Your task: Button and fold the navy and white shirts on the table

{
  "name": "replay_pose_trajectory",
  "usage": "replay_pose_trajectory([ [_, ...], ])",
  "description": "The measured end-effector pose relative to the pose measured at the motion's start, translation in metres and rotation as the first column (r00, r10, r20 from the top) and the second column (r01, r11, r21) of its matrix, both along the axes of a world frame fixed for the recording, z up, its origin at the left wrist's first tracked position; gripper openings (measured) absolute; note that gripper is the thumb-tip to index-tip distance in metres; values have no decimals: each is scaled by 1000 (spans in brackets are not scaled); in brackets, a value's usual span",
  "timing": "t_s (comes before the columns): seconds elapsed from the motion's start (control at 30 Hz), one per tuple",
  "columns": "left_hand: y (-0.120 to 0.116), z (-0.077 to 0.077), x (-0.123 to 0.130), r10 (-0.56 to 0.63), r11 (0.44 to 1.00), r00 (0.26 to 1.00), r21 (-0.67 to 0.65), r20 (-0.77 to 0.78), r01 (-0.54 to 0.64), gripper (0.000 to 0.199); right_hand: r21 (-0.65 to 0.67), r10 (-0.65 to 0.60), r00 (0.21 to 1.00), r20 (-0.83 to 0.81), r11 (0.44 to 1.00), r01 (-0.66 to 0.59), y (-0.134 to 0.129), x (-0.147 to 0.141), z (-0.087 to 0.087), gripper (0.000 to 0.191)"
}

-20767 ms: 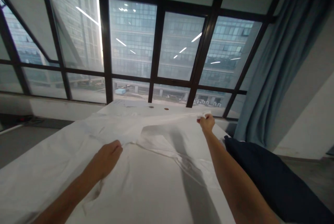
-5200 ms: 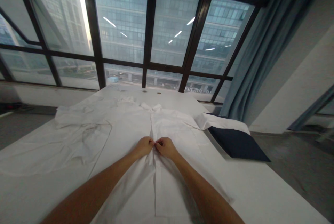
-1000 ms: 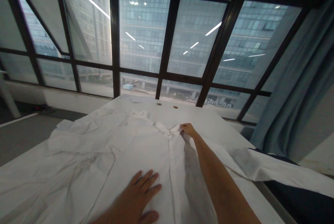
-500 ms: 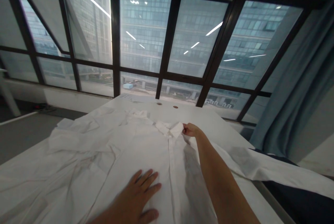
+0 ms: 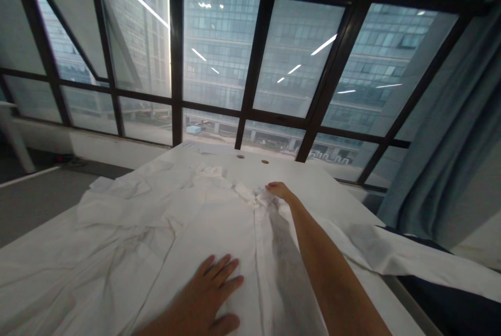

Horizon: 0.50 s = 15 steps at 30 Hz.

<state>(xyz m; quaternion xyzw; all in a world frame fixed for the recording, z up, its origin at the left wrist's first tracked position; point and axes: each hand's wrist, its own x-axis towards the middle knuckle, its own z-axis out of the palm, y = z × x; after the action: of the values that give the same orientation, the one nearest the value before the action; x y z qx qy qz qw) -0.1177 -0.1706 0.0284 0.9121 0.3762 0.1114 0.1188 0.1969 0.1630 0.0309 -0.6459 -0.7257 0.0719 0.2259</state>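
A white shirt (image 5: 219, 221) lies spread over the table, its buttoned front running toward me. My left hand (image 5: 213, 289) rests flat on the shirt's front, fingers spread. At the far end, my right hand (image 5: 278, 190) pinches the right side of the shirt collar (image 5: 264, 198), which looks bunched up beside the fingertips. One white sleeve (image 5: 376, 247) stretches out to the right, past the table's edge. More white cloth (image 5: 129, 205) lies crumpled on the left.
The white table (image 5: 313, 179) has two round holes near its far end. Behind it stand dark-framed windows (image 5: 219, 44). A blue-grey curtain (image 5: 438, 132) hangs at the right, above something dark blue (image 5: 462, 294). A white table leg (image 5: 18, 140) is at far left.
My right hand has shifted slightly left, and the collar side it holds has gone from lying flat to folded inward. My left hand stays in place on the shirt.
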Motion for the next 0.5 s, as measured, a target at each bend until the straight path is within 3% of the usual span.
replay_pose_trajectory([
  [0.1, 2, -1, -1, -1, 1000, 1000, -15, -19, 1, 60, -5, -14, 999, 39, 1000, 15, -3, -5, 2, 26],
  [0.17, 2, -4, -1, -14, 999, 1000, -30, -9, 14, 62, 61, -84, 994, 73, 995, 80, -9, -14, 3, 31],
  [0.33, 7, -15, 0, 19, 1000, 995, 7, 99, -20, 51, 205, -272, 911, 309, 955, 216, -47, -48, 4, 28],
  [0.43, 26, -4, -20, 189, 968, 962, 125, 197, -216, 38, 167, -182, 912, 366, 978, 128, -85, -62, 10, 28],
  [0.5, 42, 15, -48, 401, 868, 891, 221, 214, -444, 34, 121, -74, 917, 393, 992, 28, -116, -63, 13, 27],
])
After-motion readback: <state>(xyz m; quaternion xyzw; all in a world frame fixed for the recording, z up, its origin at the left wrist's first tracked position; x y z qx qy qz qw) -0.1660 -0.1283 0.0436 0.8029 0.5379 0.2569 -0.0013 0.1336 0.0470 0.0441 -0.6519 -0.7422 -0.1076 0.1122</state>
